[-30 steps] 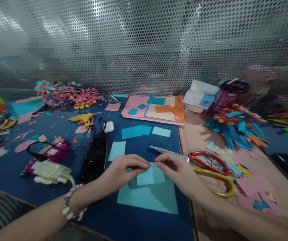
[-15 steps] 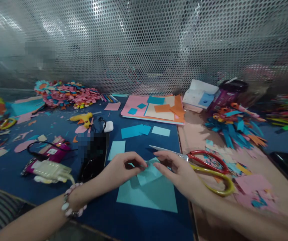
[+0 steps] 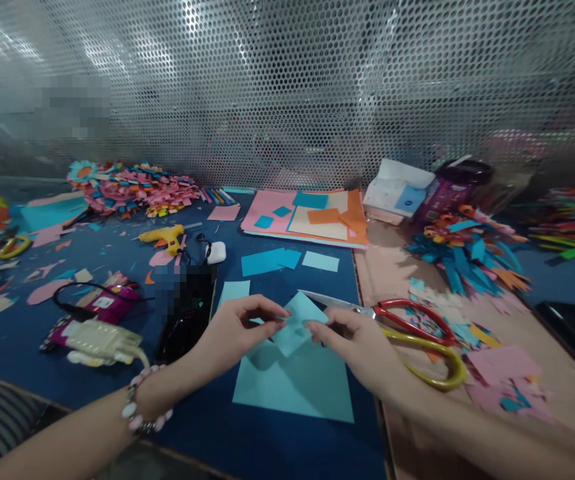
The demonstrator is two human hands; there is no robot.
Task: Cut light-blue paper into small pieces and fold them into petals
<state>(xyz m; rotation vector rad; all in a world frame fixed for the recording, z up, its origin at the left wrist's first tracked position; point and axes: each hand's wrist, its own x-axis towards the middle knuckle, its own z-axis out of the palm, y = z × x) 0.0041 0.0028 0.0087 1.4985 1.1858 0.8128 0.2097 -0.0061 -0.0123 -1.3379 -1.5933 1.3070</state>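
Note:
Both my hands hold a small light-blue paper square point(image 3: 295, 323), lifted and turned corner-up above the blue table. My left hand point(image 3: 235, 330) pinches its left corner and my right hand point(image 3: 355, 340) pinches its right corner. A larger light-blue sheet point(image 3: 297, 387) lies flat right under the hands. Red and yellow handled scissors point(image 3: 412, 337) lie just right of my right hand, blades pointing left.
More blue paper pieces point(image 3: 270, 261) and a stack of pink and orange sheets point(image 3: 312, 219) lie further back. A yellow glue gun point(image 3: 165, 235), a black blurred object point(image 3: 187, 310) and a white plug point(image 3: 100, 339) sit at the left. Cut paper piles point(image 3: 467, 257) lie at the right. A perforated metal screen point(image 3: 287, 87) stands behind.
The small blue square was lying flat on the big sheet under my fingers; both hands have lifted it off and turned it so that a corner points up.

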